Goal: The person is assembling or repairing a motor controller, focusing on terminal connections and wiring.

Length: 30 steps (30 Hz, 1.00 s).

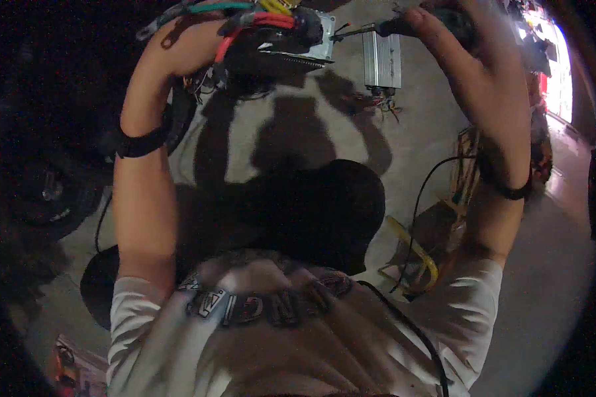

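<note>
My left hand [185, 49] is at the top left, among thick red, teal and yellow cables with ring lugs [265, 20], its fingers hidden behind them and a silver finned metal box [324, 49]; what it grips is unclear. My right hand [470, 66] is closed around a dark tool [394, 26] with a thin shaft that reaches left to the box's right edge; whether it touches is unclear. A second silver ribbed box [381, 59] with thin wires at its lower end lies on the floor between my hands.
A dark wheel [59, 198] stands at the left. A yellow curved tube [420, 258], black cables and brownish items [463, 165] lie at the right on the grey floor [556, 264]. A bright opening [553, 66] is at the upper right, and a box of parts [76, 367] at the lower left.
</note>
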Each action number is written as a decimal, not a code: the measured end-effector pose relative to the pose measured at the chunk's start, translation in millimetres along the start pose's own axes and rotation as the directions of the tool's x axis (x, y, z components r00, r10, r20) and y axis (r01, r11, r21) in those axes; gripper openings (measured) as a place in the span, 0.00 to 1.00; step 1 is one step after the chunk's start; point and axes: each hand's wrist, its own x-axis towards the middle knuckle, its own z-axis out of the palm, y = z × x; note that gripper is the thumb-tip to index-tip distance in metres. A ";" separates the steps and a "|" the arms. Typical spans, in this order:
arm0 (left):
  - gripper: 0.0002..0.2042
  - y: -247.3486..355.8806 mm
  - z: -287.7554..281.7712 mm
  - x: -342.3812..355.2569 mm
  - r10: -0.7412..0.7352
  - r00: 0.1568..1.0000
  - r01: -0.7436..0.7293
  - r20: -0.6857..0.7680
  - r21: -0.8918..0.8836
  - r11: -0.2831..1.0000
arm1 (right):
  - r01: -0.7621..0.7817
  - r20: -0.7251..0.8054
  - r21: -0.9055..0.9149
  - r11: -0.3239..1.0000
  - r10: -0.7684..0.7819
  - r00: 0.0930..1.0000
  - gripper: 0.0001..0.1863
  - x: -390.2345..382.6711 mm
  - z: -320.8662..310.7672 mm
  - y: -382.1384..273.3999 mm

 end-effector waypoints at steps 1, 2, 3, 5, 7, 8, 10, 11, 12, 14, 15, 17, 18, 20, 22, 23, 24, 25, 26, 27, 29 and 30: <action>0.15 10.4 2.8 -0.2 0.013 1.000 -0.014 0.019 0.012 1.000 | -0.015 -0.021 0.014 1.000 0.015 1.000 0.15 -2.6 3.8 7.0; 0.15 20.5 5.7 -0.5 0.027 0.999 -0.028 0.039 0.022 0.999 | 0.090 -0.143 0.053 0.995 -0.081 0.986 0.14 -3.6 11.7 15.1; 0.15 31.0 7.2 -8.0 0.037 0.997 -0.039 0.061 0.034 0.999 | 0.195 -0.266 0.079 0.978 -0.167 0.949 0.14 -5.1 21.3 23.0; 0.15 45.3 -13.9 -10.6 0.036 0.997 -0.046 0.072 0.138 0.989 | 0.229 -0.434 0.018 0.973 -0.199 0.879 0.14 9.4 53.3 15.8; 0.14 59.9 -11.9 -13.0 0.044 0.994 -0.060 0.104 0.151 0.987 | 0.183 -0.552 -0.110 0.977 -0.213 0.806 0.14 5.2 42.9 18.1; 0.14 69.1 2.1 -21.8 0.053 0.991 -0.070 0.125 0.138 0.988 | 0.163 -0.310 0.203 0.965 -0.094 0.946 0.14 -0.6 13.7 23.0; 0.14 79.1 11.5 -14.5 0.056 0.987 -0.083 0.152 0.175 0.981 | 0.070 -0.045 0.526 0.847 -0.055 0.997 0.14 -8.6 9.0 32.4; 0.14 89.5 9.2 -25.7 0.057 0.985 -0.089 0.164 0.192 0.977 | 0.173 -0.170 0.278 0.945 -0.129 0.977 0.14 -10.8 21.0 33.2; 0.14 92.8 8.8 -24.3 0.055 0.983 -0.092 0.175 0.213 0.973 | 0.236 -0.269 0.005 0.972 -0.226 0.936 0.15 -12.6 29.7 35.3; 0.15 98.4 6.9 -24.0 0.044 0.978 -0.090 0.202 0.225 0.970 | 0.176 -0.117 0.399 0.900 -0.141 0.983 0.14 -4.0 19.4 55.4; 0.15 102.1 7.0 -23.0 0.039 0.976 -0.086 0.216 0.212 0.974 | 0.047 0.070 0.701 0.712 -0.134 0.988 0.14 -1.9 14.2 63.8; 0.14 110.3 9.4 -21.7 0.074 0.976 -0.122 0.207 0.231 0.965 | 0.116 -0.032 0.677 0.726 -0.129 0.991 0.13 -11.0 20.9 66.9; 0.13 108.3 15.0 -21.4 0.105 0.975 -0.148 0.197 0.216 0.965 | 0.156 -0.109 0.631 0.760 -0.113 0.988 0.13 -16.4 29.4 69.0; 0.13 92.7 -0.9 -7.8 0.106 0.947 -0.182 0.302 0.238 0.954 | 0.244 -0.446 0.543 0.804 0.030 0.894 0.12 -9.4 65.0 60.1; 0.13 91.3 -4.1 -1.7 0.106 0.907 -0.220 0.407 0.244 0.945 | 0.268 -0.727 0.426 0.864 0.150 0.671 0.11 -7.0 81.1 67.4; 0.13 90.5 -5.6 -1.2 0.090 0.913 -0.199 0.399 0.241 0.950 | 0.241 -0.686 0.545 0.803 0.262 0.679 0.11 -8.0 85.2 76.6; 0.13 86.3 -2.5 -0.8 0.069 0.917 -0.171 0.392 0.234 0.957 | 0.208 -0.625 0.656 0.726 0.368 0.688 0.11 -11.9 91.0 87.6; 0.14 88.4 -5.2 -0.8 0.048 0.926 -0.147 0.376 0.239 0.960 | 0.215 -0.624 0.666 0.714 0.376 0.685 0.11 -18.9 88.3 99.5; 0.14 89.6 -7.0 -2.0 0.028 0.933 -0.123 0.360 0.242 0.963 | 0.252 -0.450 0.839 0.482 0.354 0.820 0.12 -28.6 82.3 116.8; 0.14 93.2 -12.1 -4.6 0.008 0.940 -0.100 0.340 0.254 0.962 | 0.233 -0.283 0.950 0.207 0.257 0.924 0.13 -33.0 79.2 124.7; 0.15 99.8 -21.8 -7.3 -0.032 0.953 -0.055 0.300 0.275 0.960 | 0.217 -0.276 0.947 0.237 0.251 0.928 0.13 -36.9 84.0 129.3; 0.15 96.8 -14.7 -5.5 -0.044 0.954 -0.034 0.298 0.253 0.967 | 0.171 -0.259 0.935 0.312 0.266 0.929 0.14 -44.1 82.7 134.5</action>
